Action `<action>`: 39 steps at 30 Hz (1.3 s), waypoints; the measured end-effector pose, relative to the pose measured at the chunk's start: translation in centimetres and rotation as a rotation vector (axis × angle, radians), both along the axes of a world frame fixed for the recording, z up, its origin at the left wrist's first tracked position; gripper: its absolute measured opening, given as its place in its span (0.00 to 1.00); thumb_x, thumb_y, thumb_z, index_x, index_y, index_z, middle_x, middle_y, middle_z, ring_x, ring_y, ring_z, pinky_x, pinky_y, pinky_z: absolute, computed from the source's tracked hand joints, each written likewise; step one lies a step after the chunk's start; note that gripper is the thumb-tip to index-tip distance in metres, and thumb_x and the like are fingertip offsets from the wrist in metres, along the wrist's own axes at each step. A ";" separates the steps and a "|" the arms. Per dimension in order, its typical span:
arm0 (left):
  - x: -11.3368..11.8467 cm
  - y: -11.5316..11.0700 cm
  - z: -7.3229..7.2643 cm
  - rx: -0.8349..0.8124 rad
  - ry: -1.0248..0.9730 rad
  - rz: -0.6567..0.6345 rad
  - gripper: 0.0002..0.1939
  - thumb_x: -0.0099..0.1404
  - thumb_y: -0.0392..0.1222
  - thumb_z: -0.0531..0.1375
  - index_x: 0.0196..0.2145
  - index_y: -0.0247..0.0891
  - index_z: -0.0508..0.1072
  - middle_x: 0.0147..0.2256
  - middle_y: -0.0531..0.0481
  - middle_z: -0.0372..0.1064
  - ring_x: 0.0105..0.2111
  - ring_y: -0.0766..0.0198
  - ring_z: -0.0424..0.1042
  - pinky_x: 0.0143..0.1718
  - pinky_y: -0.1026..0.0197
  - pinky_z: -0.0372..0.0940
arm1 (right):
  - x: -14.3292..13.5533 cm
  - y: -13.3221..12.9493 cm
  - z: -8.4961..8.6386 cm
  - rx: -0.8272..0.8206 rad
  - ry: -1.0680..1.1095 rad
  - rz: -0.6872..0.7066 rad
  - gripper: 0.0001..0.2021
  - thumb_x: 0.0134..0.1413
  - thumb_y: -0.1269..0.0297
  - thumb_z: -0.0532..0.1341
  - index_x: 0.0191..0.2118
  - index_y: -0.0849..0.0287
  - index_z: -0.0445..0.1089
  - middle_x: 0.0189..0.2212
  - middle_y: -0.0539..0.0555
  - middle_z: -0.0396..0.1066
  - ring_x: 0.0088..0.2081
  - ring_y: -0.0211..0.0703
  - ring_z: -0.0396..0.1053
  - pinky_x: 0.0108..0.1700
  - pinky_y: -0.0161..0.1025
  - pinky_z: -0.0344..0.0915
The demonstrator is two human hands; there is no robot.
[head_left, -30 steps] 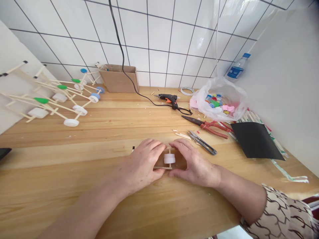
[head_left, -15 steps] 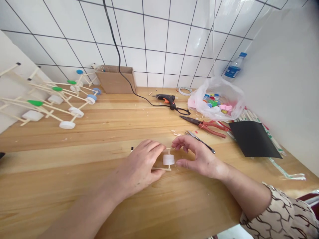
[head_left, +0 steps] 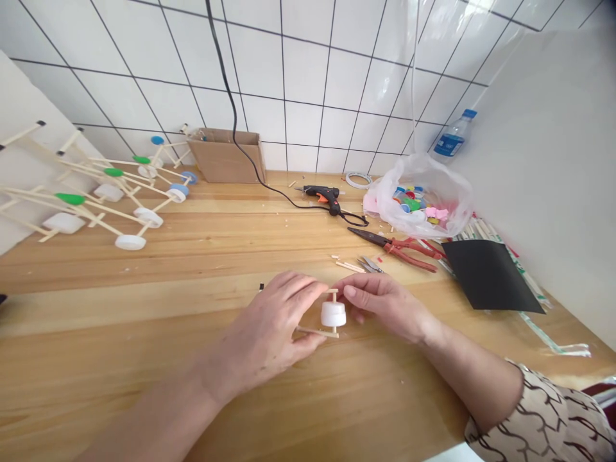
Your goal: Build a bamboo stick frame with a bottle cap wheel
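- Left hand (head_left: 279, 321): grips the wooden-stick frame (head_left: 318, 332) over the tabletop (head_left: 192, 378).
- White wheel (head_left: 333, 314): sits on the frame's crosspiece, between both hands.
- Right hand (head_left: 392, 309): curls near the wheel; whether it grips anything is unclear.

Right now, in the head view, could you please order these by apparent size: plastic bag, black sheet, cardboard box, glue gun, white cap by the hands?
Largest to smallest:
1. Plastic bag
2. Black sheet and cardboard box: too alike to rank; the sheet lies nearer the camera
3. Glue gun
4. White cap
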State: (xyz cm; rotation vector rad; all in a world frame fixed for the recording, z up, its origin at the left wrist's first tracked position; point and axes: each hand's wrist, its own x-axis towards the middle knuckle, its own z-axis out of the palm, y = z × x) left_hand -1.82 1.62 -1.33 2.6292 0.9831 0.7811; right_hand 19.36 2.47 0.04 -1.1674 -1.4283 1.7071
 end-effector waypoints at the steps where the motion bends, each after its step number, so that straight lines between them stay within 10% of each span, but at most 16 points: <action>1: 0.0 0.0 0.1 0.007 -0.008 0.003 0.20 0.59 0.37 0.60 0.50 0.36 0.63 0.46 0.45 0.67 0.47 0.55 0.64 0.48 0.51 0.63 | 0.0 0.0 0.1 -0.036 0.054 0.000 0.16 0.49 0.53 0.65 0.35 0.63 0.74 0.28 0.52 0.71 0.23 0.30 0.61 0.25 0.31 0.57; 12: 0.3 -0.1 0.4 0.057 -0.057 0.001 0.19 0.59 0.38 0.61 0.48 0.36 0.64 0.45 0.45 0.68 0.45 0.57 0.66 0.48 0.53 0.63 | -0.2 -0.4 0.2 -0.295 0.333 0.055 0.16 0.44 0.61 0.70 0.38 0.66 0.73 0.33 0.55 0.71 0.28 0.33 0.67 0.28 0.30 0.64; 39: 0.0 -0.1 0.1 -0.049 -0.044 -0.026 0.24 0.60 0.36 0.62 0.53 0.35 0.64 0.48 0.44 0.66 0.47 0.57 0.65 0.49 0.54 0.64 | -0.6 -0.7 -0.4 -0.252 0.300 0.024 0.21 0.39 0.72 0.72 0.42 0.61 0.68 0.35 0.52 0.72 0.33 0.35 0.70 0.34 0.33 0.66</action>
